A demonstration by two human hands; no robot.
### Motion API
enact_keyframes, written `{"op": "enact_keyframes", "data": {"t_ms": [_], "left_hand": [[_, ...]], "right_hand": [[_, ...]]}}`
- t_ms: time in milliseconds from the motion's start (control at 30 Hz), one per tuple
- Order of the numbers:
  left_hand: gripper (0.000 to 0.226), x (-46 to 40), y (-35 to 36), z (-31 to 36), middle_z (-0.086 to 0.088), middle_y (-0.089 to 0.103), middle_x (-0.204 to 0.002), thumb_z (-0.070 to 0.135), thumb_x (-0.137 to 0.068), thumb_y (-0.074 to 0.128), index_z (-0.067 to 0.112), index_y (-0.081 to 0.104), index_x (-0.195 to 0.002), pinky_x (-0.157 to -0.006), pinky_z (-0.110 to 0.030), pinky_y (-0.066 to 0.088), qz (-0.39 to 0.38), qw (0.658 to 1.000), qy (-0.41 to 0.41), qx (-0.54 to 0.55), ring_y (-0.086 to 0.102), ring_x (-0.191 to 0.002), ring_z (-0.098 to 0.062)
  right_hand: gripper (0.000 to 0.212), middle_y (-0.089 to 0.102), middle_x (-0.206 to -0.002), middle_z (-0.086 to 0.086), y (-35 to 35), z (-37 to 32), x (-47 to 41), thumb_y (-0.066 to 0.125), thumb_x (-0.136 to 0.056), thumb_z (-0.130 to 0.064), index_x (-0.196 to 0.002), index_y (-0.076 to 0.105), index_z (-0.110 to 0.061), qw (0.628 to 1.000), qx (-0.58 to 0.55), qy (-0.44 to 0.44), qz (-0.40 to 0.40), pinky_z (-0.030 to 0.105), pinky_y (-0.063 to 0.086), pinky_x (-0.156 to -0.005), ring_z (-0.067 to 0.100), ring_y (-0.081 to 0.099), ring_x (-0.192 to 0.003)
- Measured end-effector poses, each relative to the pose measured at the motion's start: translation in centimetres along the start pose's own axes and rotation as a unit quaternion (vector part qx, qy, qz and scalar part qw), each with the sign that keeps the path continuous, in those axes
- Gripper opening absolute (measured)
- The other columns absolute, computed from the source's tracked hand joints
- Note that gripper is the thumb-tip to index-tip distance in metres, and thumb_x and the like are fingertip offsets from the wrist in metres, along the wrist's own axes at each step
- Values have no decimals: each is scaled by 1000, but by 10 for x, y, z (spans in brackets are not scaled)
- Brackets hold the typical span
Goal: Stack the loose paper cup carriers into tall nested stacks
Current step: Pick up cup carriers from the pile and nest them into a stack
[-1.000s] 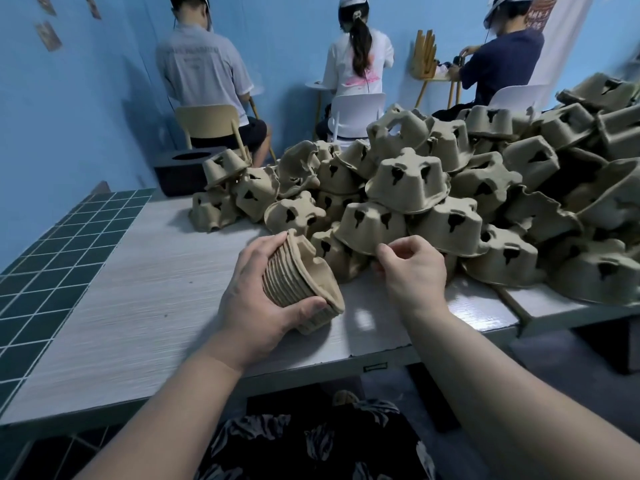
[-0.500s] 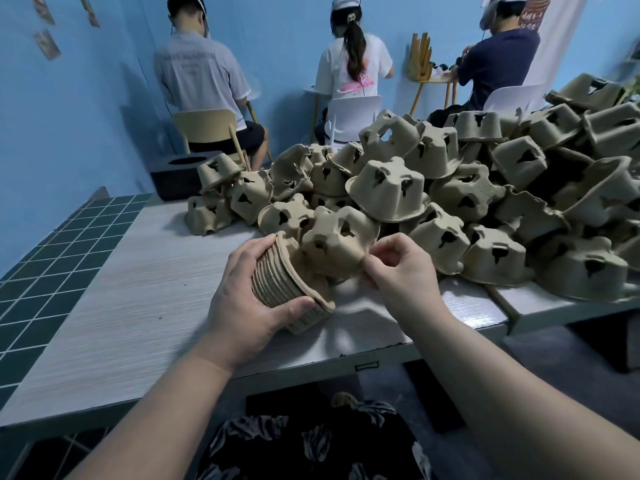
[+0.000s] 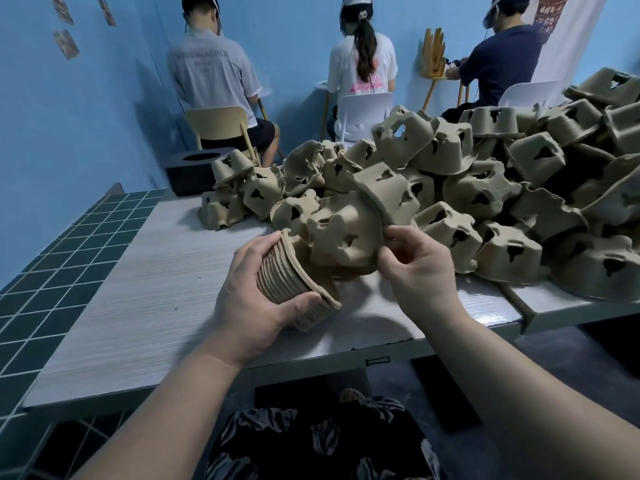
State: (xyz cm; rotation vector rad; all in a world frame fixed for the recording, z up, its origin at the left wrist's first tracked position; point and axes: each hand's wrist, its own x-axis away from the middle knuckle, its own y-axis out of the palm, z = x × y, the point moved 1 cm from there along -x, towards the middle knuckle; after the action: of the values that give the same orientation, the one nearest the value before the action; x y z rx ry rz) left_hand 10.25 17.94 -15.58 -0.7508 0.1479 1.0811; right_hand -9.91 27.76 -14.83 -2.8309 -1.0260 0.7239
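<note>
Loose carrier (image 3: 341,237) now raised beside nested stack (image 3: 294,282).

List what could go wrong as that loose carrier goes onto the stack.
1. The right hand only pinches the loose carrier by its rim, so it may slip or twist before it nests.
2. The left hand holds the stack tilted on its side; a skewed carrier could jam rather than seat.
3. The carrier hangs close to the pile, which slopes toward the table edge; a knock might send pieces off.
</note>
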Motion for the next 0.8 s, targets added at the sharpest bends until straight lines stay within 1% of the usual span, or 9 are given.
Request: {"op": "enact_keyframes", "data": {"t_ms": [67,133,267,333,467,533,600,700,800], "left_hand": [[97,1,0,1,14,48,-135,71,-52,73,34,47,-138,-105,-19,34,8,1000,-3,-4,44,-127,-1],[97,2,0,3,15,48,-134,72,-51,72,36,46,-137,-105,-23,35,14,1000,-9,-7,45,-126,-1],[95,3,-1,4,14,47,-133,73,-51,71,38,44,-136,-106,-25,35,28,999,-17,-8,44,-125,-2],[97,4,-1,4,13,47,-134,73,-52,70,35,45,-137,-106,-23,34,30,999,-15,-12,44,-126,-2],[98,4,1,4,12,46,-136,72,-52,70,33,45,-138,-105,-19,32,28,999,-12,-15,43,-127,-2],[98,3,1,3,13,46,-135,72,-52,71,33,45,-138,-106,-20,32,26,1000,-13,-11,43,-127,-2],[99,4,0,3,13,46,-135,71,-52,71,33,44,-139,-104,-16,31,23,1000,-15,-9,43,-127,-1],[99,4,-2,2,13,46,-136,71,-52,71,32,44,-139,-105,-17,32,22,1000,-13,-11,43,-127,-2],[100,5,-2,2,14,45,-136,72,-52,71,33,43,-139,-107,-27,34,25,999,-16,-14,42,-128,-3]], "right_hand": [[23,65,-76,-16,3,-2,4,68,-82,-6,-99,70,-20,996,54,-65,4,23,52,-75,6,62,-69],[23,63,-74,-18,5,-4,9,69,-81,-4,-99,72,-17,989,89,-120,1,18,50,-73,6,60,-72],[20,65,-73,-13,9,-1,14,72,-77,-3,-93,73,-15,967,131,-218,-37,16,49,-64,3,58,-66],[17,64,-76,-14,11,3,17,71,-76,-4,-90,74,-14,957,139,-248,-60,18,49,-64,4,56,-65],[13,67,-76,-6,13,6,23,65,-81,-15,-90,74,-14,952,122,-261,-103,31,53,-61,8,58,-63],[14,67,-75,-4,14,6,25,64,-83,-19,-92,74,-16,951,114,-263,-117,34,53,-59,11,59,-62],[14,67,-73,-3,14,7,25,64,-83,-18,-93,74,-16,950,115,-261,-127,35,53,-59,12,60,-62],[12,68,-74,-3,15,4,26,67,-82,-13,-91,74,-14,954,110,-253,-121,32,53,-61,8,60,-62],[10,68,-75,-8,13,-3,23,67,-81,-9,-87,74,-12,962,106,-247,-44,24,52,-63,4,58,-64]]}}
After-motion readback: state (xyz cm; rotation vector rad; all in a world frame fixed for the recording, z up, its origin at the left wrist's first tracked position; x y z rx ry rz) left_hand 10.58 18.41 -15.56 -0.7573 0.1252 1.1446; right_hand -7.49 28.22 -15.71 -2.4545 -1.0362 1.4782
